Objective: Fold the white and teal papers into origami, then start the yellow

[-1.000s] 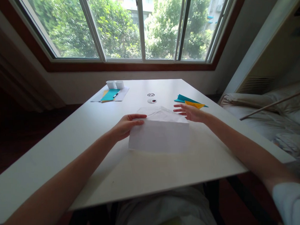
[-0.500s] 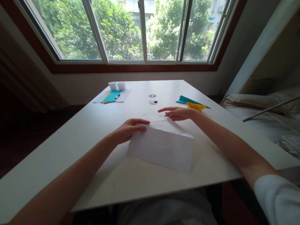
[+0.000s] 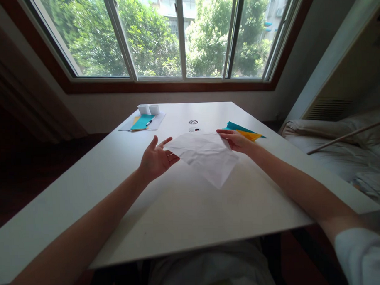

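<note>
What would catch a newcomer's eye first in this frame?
A creased white paper sheet held above the middle of the white table, pinched by the right hand, the left hand open beside it. Teal and yellow folded papers lie just behind the right hand.

Left hand (image 3: 156, 159) open, fingers spread, palm rightward — right hand (image 3: 236, 140) in pinched grip.

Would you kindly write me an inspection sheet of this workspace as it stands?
Surface: white table, two round holes near its middle.
Job's things: creased white paper, lifted.
Clutter: teal and yellow paper at right; sheets with a pen and two white cups far left.
Grippers: right hand pinches the paper's edge; left hand open, palm up, beside it.
Cables: nothing seen.
Surroundings: window with trees; bedding at right.
</note>
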The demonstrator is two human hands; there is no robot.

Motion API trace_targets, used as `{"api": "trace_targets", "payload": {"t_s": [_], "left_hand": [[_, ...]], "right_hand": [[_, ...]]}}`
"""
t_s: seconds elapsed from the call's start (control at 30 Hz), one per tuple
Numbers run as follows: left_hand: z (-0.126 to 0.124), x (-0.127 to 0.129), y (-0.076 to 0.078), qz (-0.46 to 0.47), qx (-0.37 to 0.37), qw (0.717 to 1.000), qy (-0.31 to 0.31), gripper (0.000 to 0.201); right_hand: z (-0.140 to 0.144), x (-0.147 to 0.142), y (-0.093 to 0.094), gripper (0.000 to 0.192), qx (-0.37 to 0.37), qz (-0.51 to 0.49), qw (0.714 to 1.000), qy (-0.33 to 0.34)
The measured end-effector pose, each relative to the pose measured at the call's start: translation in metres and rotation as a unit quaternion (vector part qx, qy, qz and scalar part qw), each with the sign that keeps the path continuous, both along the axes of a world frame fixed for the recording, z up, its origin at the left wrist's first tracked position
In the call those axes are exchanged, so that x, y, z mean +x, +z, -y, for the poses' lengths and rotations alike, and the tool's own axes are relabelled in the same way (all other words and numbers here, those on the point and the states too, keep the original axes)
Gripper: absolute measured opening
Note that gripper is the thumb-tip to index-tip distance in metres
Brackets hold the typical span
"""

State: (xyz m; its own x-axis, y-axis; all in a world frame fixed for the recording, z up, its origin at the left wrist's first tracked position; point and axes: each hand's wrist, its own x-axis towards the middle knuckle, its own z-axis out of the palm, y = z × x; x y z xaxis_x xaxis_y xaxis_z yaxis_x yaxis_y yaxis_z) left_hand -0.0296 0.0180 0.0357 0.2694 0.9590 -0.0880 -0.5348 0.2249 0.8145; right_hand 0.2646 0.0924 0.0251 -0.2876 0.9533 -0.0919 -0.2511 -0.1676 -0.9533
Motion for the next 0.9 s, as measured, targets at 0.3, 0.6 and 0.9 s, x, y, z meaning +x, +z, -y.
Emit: {"api": "trace_targets", "payload": {"t_s": [0.3, 0.6, 0.9], "left_hand": [[0.003, 0.012, -0.012, -0.1, 0.051, 0.993, 0.029, 0.077], [0.012, 0.016, -0.011, -0.173, 0.073, 0.982, 0.018, 0.055], [0.01, 0.016, -0.002, -0.124, 0.06, 0.989, 0.056, 0.045]], "right_hand": [[0.031, -0.005, -0.022, 0.02, 0.023, -0.006, 0.989, -0.143], [0.055, -0.023, -0.021, 0.043, 0.085, -0.005, 0.993, -0.081], [0.056, -0.018, -0.013, 0.041, 0.135, 0.013, 0.989, -0.055]]}}
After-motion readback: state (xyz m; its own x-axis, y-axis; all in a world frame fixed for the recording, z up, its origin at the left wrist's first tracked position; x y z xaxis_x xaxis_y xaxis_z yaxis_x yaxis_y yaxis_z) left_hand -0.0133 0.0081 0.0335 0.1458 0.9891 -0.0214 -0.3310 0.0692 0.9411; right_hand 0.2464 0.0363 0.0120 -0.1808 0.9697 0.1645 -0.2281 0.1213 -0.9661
